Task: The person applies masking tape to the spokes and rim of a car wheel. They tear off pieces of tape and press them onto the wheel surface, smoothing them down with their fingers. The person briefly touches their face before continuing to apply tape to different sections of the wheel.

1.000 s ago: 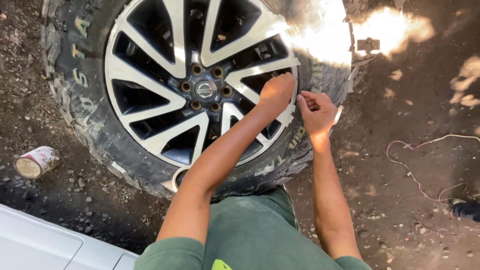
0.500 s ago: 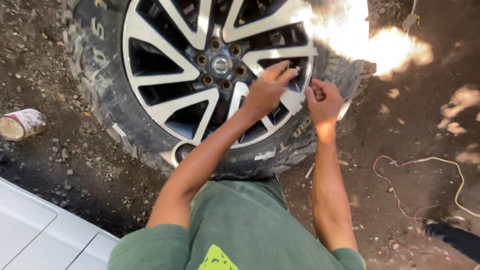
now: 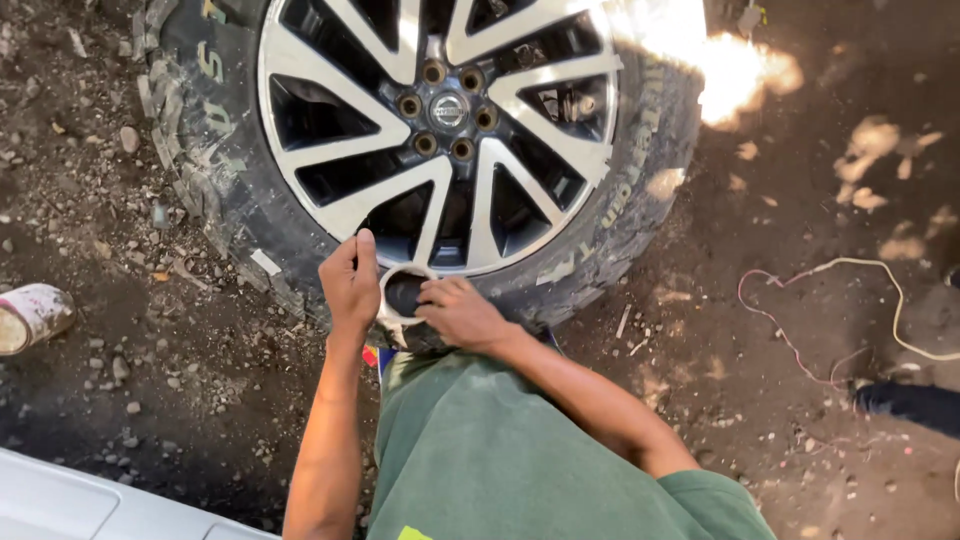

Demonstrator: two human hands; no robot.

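tyre [image 3: 205, 160]: black, pale lettering
rim [image 3: 400, 60]: silver spokes, black gaps
ring [image 3: 385, 300]: silver-grey
can [image 3: 30, 318]: white, reddish smears
cord [image 3: 850, 268]: yellow and pink

A: Camera setup?
B: Single head view, looks steeply down from above the person's own arms, close, onto a wheel [image 3: 440, 130] lying on dirt ground [image 3: 780, 330].
A: Overlap?
B: Only one view.

Both arms reach forward; the left hand [image 3: 350, 282] and right hand [image 3: 458, 313] curl fingers just below the wheel [image 3: 440, 120].
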